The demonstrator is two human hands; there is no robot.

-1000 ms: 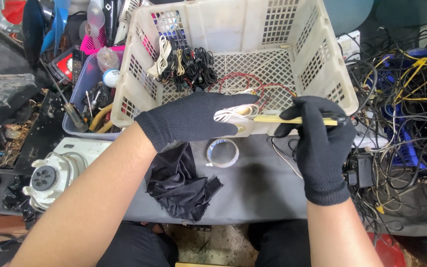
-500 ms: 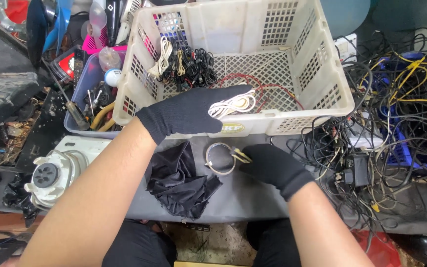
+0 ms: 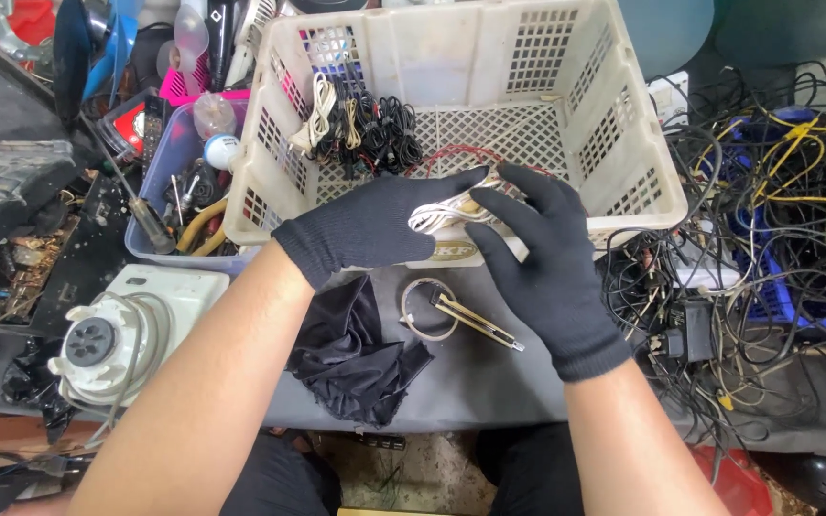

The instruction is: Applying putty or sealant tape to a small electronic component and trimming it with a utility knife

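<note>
Half a second ago the right hand (image 3: 542, 263) was down on the table by the small wire ring; now it is up at the basket's front rim, its gloved fingers curled around the white cable bundle (image 3: 451, 212) from the right. The left hand (image 3: 375, 227) stays where it was, clasping the same bundle from the left, so both hands now grip it together just in front of the white plastic basket (image 3: 623, 143). The yellow-handled tool (image 3: 475, 320) that the right hand held a second ago now lies free on the table, its tip across the wire ring (image 3: 427, 309)

The surface is a grey table (image 3: 489, 382), crowded on every side. A black cloth (image 3: 351, 354) lies crumpled just left of the ring. A white round appliance part (image 3: 117, 339) sits at the left edge, and a blue tub (image 3: 160, 205) of tools stands behind it, touching the basket. A heap of black, yellow and blue cables (image 3: 776, 220) fills the right side

Counted: two black gloves, one white bundle in the hands, one basket holding several black coiled cords (image 3: 375, 129), one ring, one tool, one cloth
</note>
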